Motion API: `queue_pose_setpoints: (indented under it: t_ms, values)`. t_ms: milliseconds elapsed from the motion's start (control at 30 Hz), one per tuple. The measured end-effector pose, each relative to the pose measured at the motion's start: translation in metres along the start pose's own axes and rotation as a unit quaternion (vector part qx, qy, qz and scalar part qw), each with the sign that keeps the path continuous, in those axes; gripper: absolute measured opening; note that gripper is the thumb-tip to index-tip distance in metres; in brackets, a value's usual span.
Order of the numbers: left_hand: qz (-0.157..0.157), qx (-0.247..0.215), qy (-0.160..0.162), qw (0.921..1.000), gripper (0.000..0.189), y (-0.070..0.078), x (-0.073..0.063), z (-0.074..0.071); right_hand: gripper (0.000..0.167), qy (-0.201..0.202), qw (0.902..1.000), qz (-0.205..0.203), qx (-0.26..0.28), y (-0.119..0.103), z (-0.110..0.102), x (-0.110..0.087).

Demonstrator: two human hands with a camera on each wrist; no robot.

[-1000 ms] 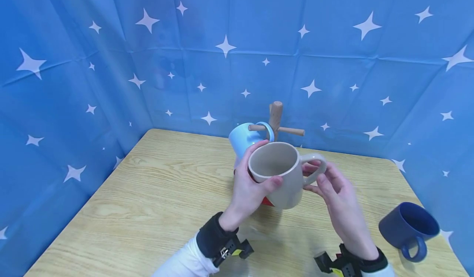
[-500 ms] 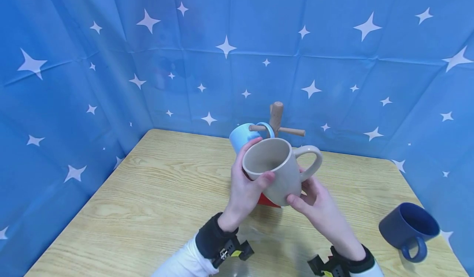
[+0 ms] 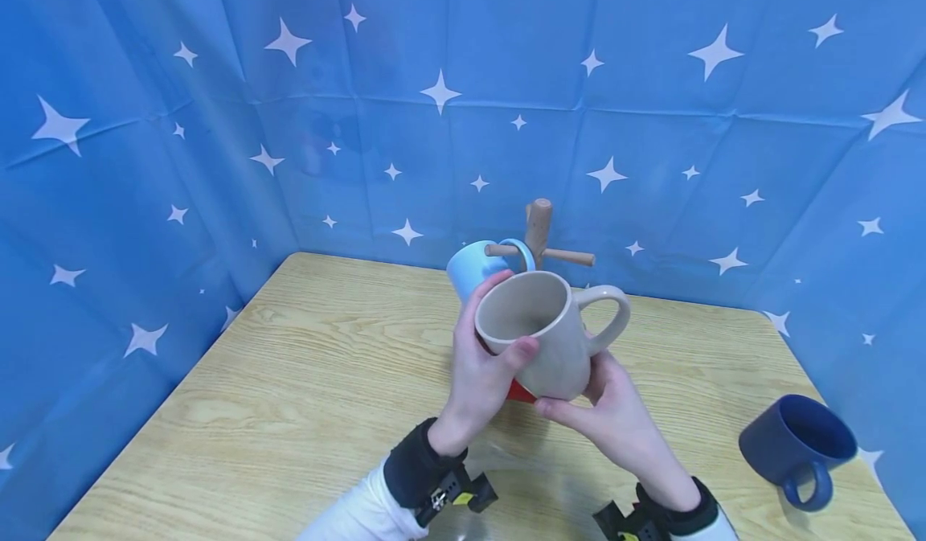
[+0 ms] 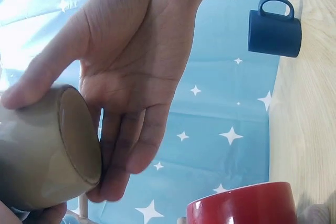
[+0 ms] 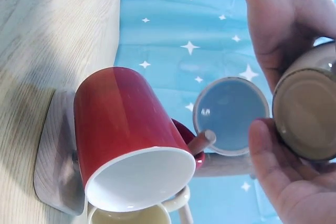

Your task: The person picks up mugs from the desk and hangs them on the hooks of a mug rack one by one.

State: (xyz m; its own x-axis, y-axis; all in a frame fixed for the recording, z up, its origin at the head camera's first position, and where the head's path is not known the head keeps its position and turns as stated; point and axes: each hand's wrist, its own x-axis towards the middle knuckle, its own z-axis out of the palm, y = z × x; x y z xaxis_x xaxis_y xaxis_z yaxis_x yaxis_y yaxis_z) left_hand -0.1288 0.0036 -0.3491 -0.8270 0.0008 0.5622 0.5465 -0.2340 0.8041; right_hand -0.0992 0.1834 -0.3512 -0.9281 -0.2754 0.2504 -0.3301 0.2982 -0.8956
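Observation:
Both hands hold a grey-beige mug [image 3: 560, 356] tilted above the table, its mouth toward the head camera and its handle out to the right. Along the left side, the left hand [image 3: 481, 372] grips it with the thumb over the front near the rim. The right hand [image 3: 615, 420] supports the lower body below the handle, thumb by the base. In the right wrist view the mug's round base [image 5: 307, 114] sits between the two hands. Behind them stands a wooden mug rack [image 3: 538, 231], with a light blue mug [image 3: 470, 266] hanging from one peg.
A red mug [image 5: 121, 119] with a white inside hangs low on the rack, mostly hidden in the head view. Below it in the right wrist view a cream mug [image 5: 128, 217] shows. One navy mug [image 3: 792, 448] stands at the table's right. A starry blue curtain [image 3: 651, 139] surrounds the table.
The right hand has let go of the handle and moved down and left onto the mug's lower body. The mug has shifted slightly left and tilted, still in the left hand.

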Motion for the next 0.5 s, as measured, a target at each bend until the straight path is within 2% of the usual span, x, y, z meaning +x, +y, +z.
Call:
queue_pose_setpoints:
  t_ms: [167, 333, 500]
  values:
    - [-0.019, 0.015, -0.031, 0.9992, 0.112, 0.005, 0.001, -0.001, 0.076, 0.017, 0.9997, -0.004, -0.015, 0.001, -0.002, -0.002]
    - [-0.052, 0.024, -0.071, 0.9959, 0.113, 0.011, 0.004, -0.007, 0.077, 0.016, 0.9997, 0.004, -0.021, 0.0, -0.005, -0.002]
    - [-0.064, 0.027, -0.094, 0.9932, 0.111, 0.015, 0.006, -0.012, 0.077, 0.009, 0.9996, 0.015, -0.023, 0.001, -0.013, -0.003]
